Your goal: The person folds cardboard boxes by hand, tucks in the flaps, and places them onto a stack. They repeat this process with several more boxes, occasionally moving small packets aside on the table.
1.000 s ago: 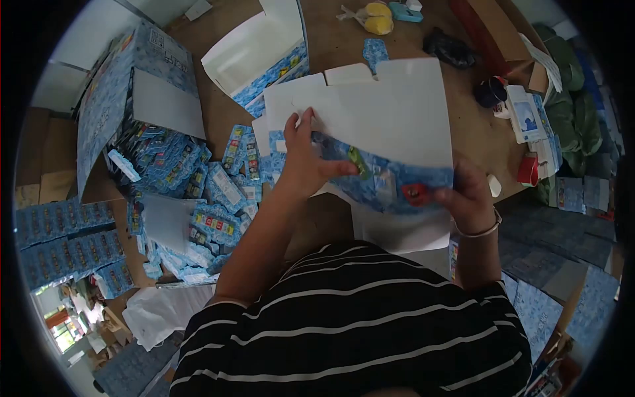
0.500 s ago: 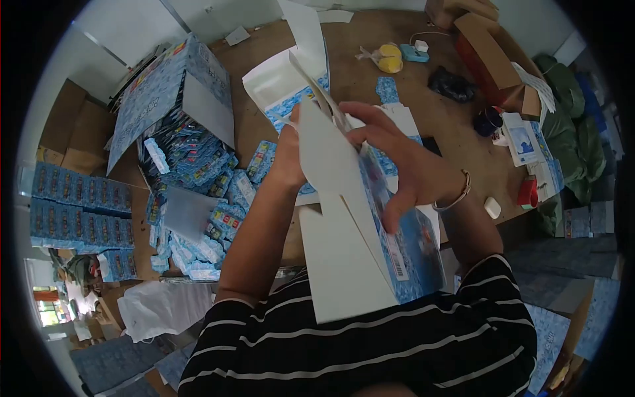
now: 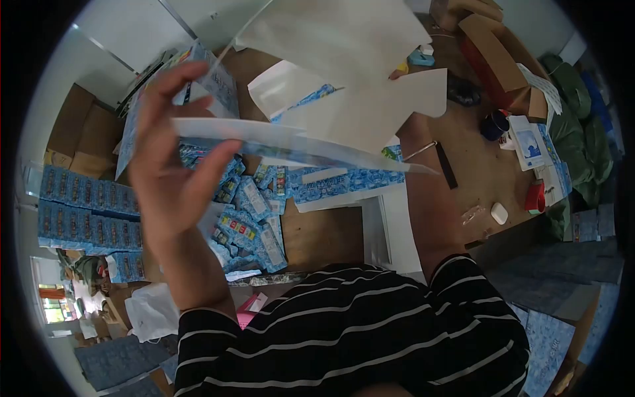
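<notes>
A large cardboard carton (image 3: 344,109), white inside and blue-printed outside, is held up in front of me with its flaps spread. My left hand (image 3: 169,162) is at the carton's left end, thumb and fingers wide apart, with a panel edge between them. Most of my right hand (image 3: 397,75) is hidden behind a white flap; only a fingertip at the flap's edge and the wrist show, and it supports the carton. Beneath lies another blue-printed carton piece (image 3: 350,185). Blue packets (image 3: 254,198) are heaped beside my left forearm.
A large blue box (image 3: 221,86) stands behind my left hand. Stacked packets (image 3: 89,192) fill the far left. To the right are a black bar (image 3: 446,165), a dark mug (image 3: 494,124), a red container (image 3: 534,196), a white case (image 3: 499,213) and an open brown box (image 3: 493,56).
The carton has swung from upright near my body to a raised, sideways position with its flaps spread. My left hand moved left and up; my right hand went behind a flap.
</notes>
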Demonstrator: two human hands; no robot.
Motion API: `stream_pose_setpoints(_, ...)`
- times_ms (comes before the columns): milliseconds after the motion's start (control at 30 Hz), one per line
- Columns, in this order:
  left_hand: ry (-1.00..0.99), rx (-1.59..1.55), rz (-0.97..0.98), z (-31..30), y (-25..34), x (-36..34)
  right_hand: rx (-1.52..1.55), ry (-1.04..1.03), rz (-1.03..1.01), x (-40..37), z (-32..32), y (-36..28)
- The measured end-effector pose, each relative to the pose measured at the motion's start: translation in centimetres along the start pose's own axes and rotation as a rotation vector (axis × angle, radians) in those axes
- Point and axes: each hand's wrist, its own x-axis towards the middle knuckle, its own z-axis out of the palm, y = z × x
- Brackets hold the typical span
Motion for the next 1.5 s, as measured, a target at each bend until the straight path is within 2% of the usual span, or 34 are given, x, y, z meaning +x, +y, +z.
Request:
stream_pose_setpoints(33,-0.002,-0.046,-0.124,2.4,-1.4,-1.9,-0.175,0.128,0.027,-0.9,-0.1,0.4)
stream_pose_setpoints(67,-0.005,-0.093,-0.248,5.0,-3.0,-4.2,-0.177,0.14,0.038,-1.2,-1.8,1.1)
stream_pose_setpoints(133,0.043,-0.267,-0.38,10.3,-8.0,-10.3,-0.128,0.079,0.247,-2.4,-6.6,2.5)
stream_pose_setpoints(167,0.105,-0.386,-0.49,12.5,-8.8,-12.5,-0.134,0.096,0.262,-2.9,-7.0,2.7)
stream_pose_setpoints(200,0.168,-0.504,-0.598,14.2,-9.3,-13.9,-0.29,0.197,0.293,-3.3,-7.0,2.8)
stream_pose_setpoints(233,0.16,-0.521,-0.616,15.1,-9.9,-15.0,-0.448,0.298,0.326,-3.8,-6.7,2.6)
stream_pose_setpoints(267,0.109,-0.513,-0.623,15.6,-10.4,-16.2,-0.455,0.317,0.344,-4.9,-6.4,1.9)
stream_pose_setpoints(333,0.057,-0.518,-0.636,16.2,-11.1,-16.8,-0.686,0.197,0.07,-6.5,-4.2,-0.5)
stream_pose_setpoints(367,0.091,-0.555,-0.61,16.4,-11.2,-16.8,-0.694,0.202,0.085,-7.4,-2.7,-1.7)
stream_pose_setpoints(433,0.13,-0.594,-0.602,16.3,-11.7,-16.5,-1.166,-0.341,0.046,-8.9,-0.2,-3.2)
stream_pose_setpoints(467,0.095,-0.528,-0.559,16.2,-11.9,-16.3,-1.166,-0.337,0.065,-9.2,0.0,-2.3)
stream_pose_setpoints(533,0.054,-0.471,-0.533,15.9,-11.7,-15.8,-1.109,-0.076,0.154,-9.8,0.6,0.3)
stream_pose_setpoints(567,0.126,-0.452,-0.737,16.1,-11.1,-15.2,-1.11,-0.076,0.169,-9.7,1.1,0.7)
stream_pose_setpoints(600,0.199,-0.425,-0.941,16.4,-10.7,-14.9,-1.415,-0.003,0.096,-9.4,1.8,0.9)
stream_pose_setpoints(633,0.133,-0.192,-0.942,16.8,-10.8,-14.9,-1.716,0.073,0.012,-8.8,2.5,1.3)
stream_pose_setpoints(667,0.129,-0.192,-0.951,17.1,-10.6,-14.5,-1.715,0.072,0.023,-8.1,3.4,1.8)
stream_pose_setpoints(733,0.109,0.225,-0.816,17.1,-9.7,-12.9,-1.808,0.128,-0.104,-7.0,4.6,2.7)
stream_pose_setpoints(767,0.103,0.222,-0.821,17.1,-9.8,-12.8,-1.811,0.128,-0.095,-6.9,4.4,2.9)
stream_pose_setpoints(833,0.176,0.148,-0.72,17.2,-10.6,-12.4,-1.709,-0.16,-0.004,-6.3,3.2,2.8)
stream_pose_setpoints(867,0.177,0.148,-0.724,17.2,-11.1,-12.4,-1.709,-0.164,-0.001,-6.1,3.0,2.5)
stream_pose_setpoints(933,0.074,-0.116,-0.615,17.0,-12.0,-12.6,-1.784,-0.596,0.093,-5.4,2.9,1.5)
stream_pose_setpoints(967,0.072,-0.114,-0.622,16.5,-12.0,-12.4,-1.778,-0.6,0.097,-5.1,3.0,1.4)
stream_pose_setpoints(1033,-0.134,-0.005,-0.382,15.7,-11.9,-11.5,-1.8,-0.733,0.262,-4.5,3.0,1.2)
stream_pose_setpoints(1067,-0.134,-0.006,-0.381,15.9,-12.5,-11.6,-1.801,-0.732,0.263,-4.2,2.8,1.4)
stream_pose_setpoints(1133,0.349,-0.877,-0.907,16.4,-14.1,-11.7,-1.738,-0.628,0.291,-4.0,2.4,1.7)
stream_pose_setpoints(1167,0.35,-0.875,-0.91,16.6,-15.2,-11.4,-1.735,-0.629,0.292,-4.0,2.3,1.7)
stream_pose_setpoints(1233,0.046,-0.343,-1.039,16.3,-16.8,-10.1,-1.743,-0.599,0.276,-3.9,2.4,2.1)
stream_pose_setpoints(1267,0.05,-0.331,-1.04,15.8,-16.7,-9.7,-1.733,-0.605,0.268,-3.8,2.4,2.2)
stream_pose_setpoints(1333,-0.005,-0.791,-1.343,14.8,-15.9,-7.9,-1.742,-0.592,0.265,-3.9,2.1,2.2)
stream_pose_setpoints(1367,-0.006,-0.785,-1.347,14.8,-16.5,-8.0,-1.736,-0.591,0.266,-4.0,2.1,2.3)
stream_pose_setpoints(1433,0.056,-1.135,-1.548,15.2,-18.1,-8.4,-1.749,-0.587,0.241,-4.2,2.1,2.3)
stream_pose_setpoints(1467,0.059,-1.129,-1.549,15.6,-18.0,-8.8,-1.745,-0.589,0.237,-4.2,2.1,2.3)
stream_pose_setpoints(1500,-0.032,-0.961,-1.445,16.3,-17.9,-9.3,-1.741,-0.575,0.237,-4.3,2.2,2.4)
